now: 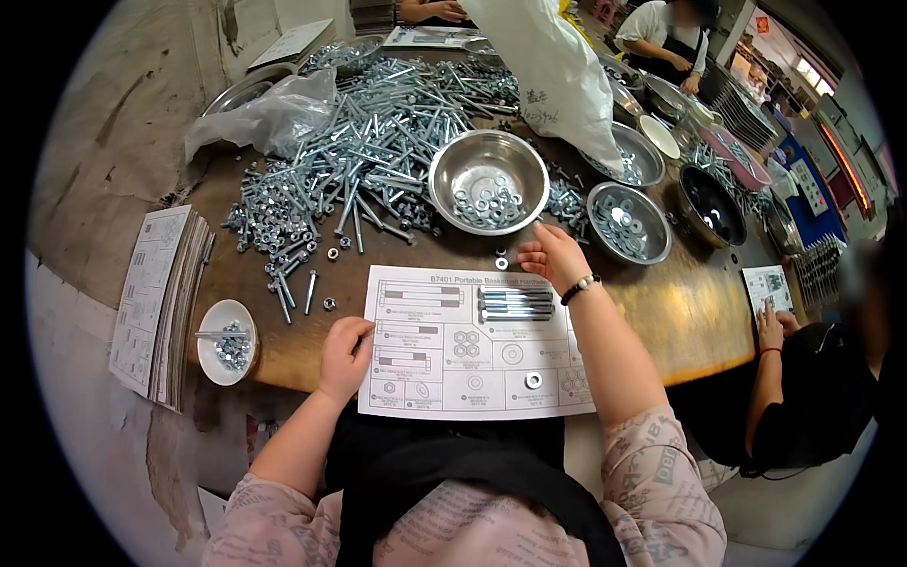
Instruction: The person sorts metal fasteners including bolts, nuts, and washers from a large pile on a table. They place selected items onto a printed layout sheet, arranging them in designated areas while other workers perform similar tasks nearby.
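Observation:
A printed hardware card [425, 354] with part outlines lies at the table's front edge. Several long bolts [515, 304] rest side by side on its upper right, and one washer [534, 380] sits lower down. My left hand [345, 359] is at the card's left edge, fingers loosely bent with the thumb apart; no object shows in it. Beyond the card's top edge is my right hand [553, 257], its fingers apart and nothing visible in them. Beside its fingertips two small washers [501, 258] lie on the tabletop. A steel bowl [449, 175] holding washers stands just beyond.
A large heap of bolts and nuts [378, 142] covers the far left. To the right stand a bowl of washers [628, 227] and a black bowl [710, 203]. A white dish [213, 354] and stacked cards [156, 302] are at left. A co-worker's hand [770, 326] is at right.

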`<state>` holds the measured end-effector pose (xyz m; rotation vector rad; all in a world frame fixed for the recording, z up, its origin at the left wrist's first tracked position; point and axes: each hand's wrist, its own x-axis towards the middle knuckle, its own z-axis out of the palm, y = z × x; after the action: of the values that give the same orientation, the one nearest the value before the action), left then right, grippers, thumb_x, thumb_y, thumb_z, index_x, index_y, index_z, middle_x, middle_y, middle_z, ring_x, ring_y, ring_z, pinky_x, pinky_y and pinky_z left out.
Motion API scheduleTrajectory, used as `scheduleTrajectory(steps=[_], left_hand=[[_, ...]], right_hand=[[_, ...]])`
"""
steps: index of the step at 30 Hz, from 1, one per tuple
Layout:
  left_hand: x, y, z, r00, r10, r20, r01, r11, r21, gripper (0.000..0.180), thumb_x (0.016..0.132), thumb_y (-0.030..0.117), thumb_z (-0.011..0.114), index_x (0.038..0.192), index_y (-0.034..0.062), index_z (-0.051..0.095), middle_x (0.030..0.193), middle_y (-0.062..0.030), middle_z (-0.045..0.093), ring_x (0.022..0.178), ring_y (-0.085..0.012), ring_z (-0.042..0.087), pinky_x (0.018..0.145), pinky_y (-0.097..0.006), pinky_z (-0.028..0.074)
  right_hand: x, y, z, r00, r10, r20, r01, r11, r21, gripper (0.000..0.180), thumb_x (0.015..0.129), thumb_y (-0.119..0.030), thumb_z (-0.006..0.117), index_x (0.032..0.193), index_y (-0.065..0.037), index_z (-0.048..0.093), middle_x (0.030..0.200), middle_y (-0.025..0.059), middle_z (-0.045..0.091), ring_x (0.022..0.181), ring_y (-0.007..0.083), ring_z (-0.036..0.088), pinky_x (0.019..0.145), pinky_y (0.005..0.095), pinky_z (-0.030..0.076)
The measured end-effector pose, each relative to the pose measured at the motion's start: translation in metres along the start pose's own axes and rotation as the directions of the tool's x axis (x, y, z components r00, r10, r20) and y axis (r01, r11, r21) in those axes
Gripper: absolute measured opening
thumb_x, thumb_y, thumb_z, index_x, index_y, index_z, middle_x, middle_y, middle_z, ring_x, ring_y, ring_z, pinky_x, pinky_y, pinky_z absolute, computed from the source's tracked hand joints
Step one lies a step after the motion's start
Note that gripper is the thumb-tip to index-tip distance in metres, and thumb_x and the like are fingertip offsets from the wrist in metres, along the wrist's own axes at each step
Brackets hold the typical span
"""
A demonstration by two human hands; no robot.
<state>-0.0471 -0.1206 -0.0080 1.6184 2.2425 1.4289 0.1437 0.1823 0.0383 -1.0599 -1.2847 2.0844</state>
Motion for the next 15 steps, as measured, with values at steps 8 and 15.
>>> scheduleTrajectory(steps=[8, 15], left_hand=[[0.002, 0.003, -0.003, 1.0, -0.01, 0.024, 0.011, 1.0, -0.02, 0.016, 0.075, -0.002, 0.057, 0.09, -0.0012, 0.059, 0.09, -0.0141, 0.058, 0.083, -0.0282, 0.057, 0.072, -0.033, 0.046], [0.0, -0.004, 0.0, 1.0, -0.006, 0.02, 0.006, 1.0, -0.029, 0.017, 0.073, -0.004, 0.056, 0.09, -0.0017, 0.059, 0.09, -0.0145, 0.057, 0.084, -0.0284, 0.056, 0.074, -0.034, 0.046]], right_hand=[[0.041, 0.002, 0.033, 0.991, -0.014, -0.134, 0.009, 0.999, -0.035, 0.025, 0.086, -0.015, 0.044, 0.106, -0.001, 0.046, 0.084, 0.0116, 0.06, 0.059, 0.0176, 0.06, 0.048, 0.0267, 0.05], [0.027, -0.011, 0.037, 0.983, -0.143, -0.111, 0.137, 0.988, -0.066, 0.022, 0.085, -0.012, 0.042, 0.102, 0.001, 0.049, 0.076, 0.0102, 0.061, 0.052, 0.0147, 0.058, 0.044, 0.0226, 0.049]])
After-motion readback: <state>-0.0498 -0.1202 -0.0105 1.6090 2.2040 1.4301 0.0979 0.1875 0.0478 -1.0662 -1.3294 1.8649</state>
